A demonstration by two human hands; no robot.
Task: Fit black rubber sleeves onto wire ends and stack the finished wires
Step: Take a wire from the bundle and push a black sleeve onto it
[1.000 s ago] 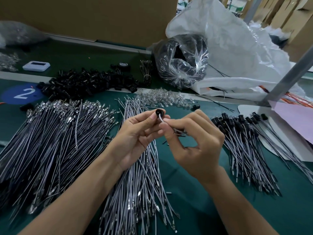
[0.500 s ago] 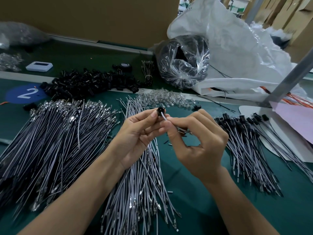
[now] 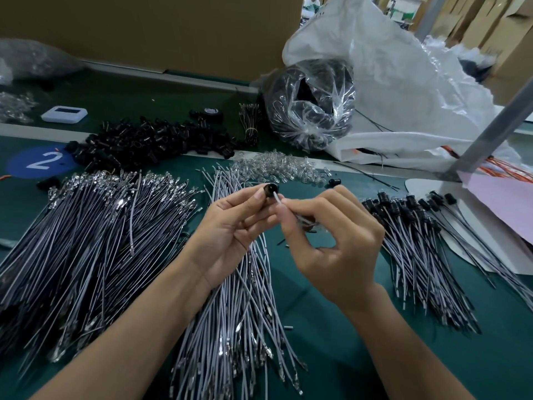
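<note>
1. My left hand pinches a black rubber sleeve between thumb and fingertips, above the table.
2. My right hand pinches a pale wire; the wire's end meets the sleeve.
3. Sleeved wires lie stacked to the right, bare wires under my hands.

Place: a factory assembly station, set up for hand work in bulk.
Bench: a green mat bearing a round blue sticker marked 2.
Stock: grey wires with metal terminals in large loose heaps; sleeved wires stacked at the right.
Parts: black rubber sleeves heaped loose; more black parts in a clear bag.
Surroundings: a white woven sack and brown cardboard cartons behind.
</note>
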